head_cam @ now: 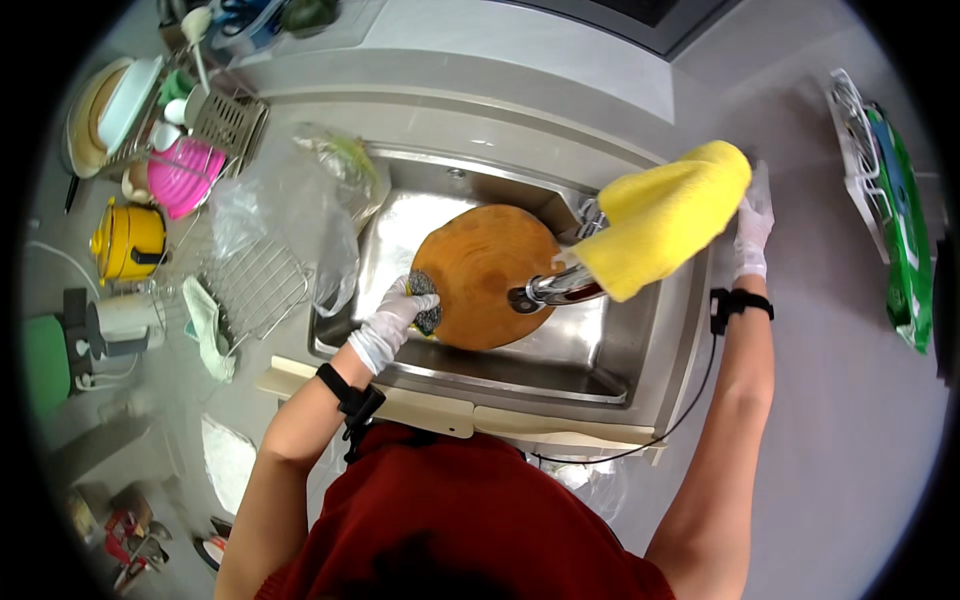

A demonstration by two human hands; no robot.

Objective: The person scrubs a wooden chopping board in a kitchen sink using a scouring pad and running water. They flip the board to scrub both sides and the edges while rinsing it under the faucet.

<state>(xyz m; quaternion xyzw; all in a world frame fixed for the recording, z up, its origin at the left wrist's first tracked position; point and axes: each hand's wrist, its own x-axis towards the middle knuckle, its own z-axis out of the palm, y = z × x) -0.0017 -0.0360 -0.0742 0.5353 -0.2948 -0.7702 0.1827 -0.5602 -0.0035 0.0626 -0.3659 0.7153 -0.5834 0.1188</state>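
Observation:
My left hand (397,315), in a thin white glove, grips a dark scrubbing sponge (425,301) with a yellow edge against the left rim of a round wooden cutting board (480,262). That board lies in a stainless steel sink (577,360). A chrome faucet (562,287) reaches over its right side, with a yellow cloth (667,217) draped on the faucet. Also gloved, my right hand (752,225) is beyond the sink's right edge, beside the cloth; its fingers are partly blurred, and whether it holds anything is unclear.
A clear plastic bag (300,202) overlaps the sink's left edge. Farther left are a wire rack (262,289), a pink colander (184,176), a yellow pot (131,241) and a pale cloth (210,330). A green package (907,247) hangs at the far right.

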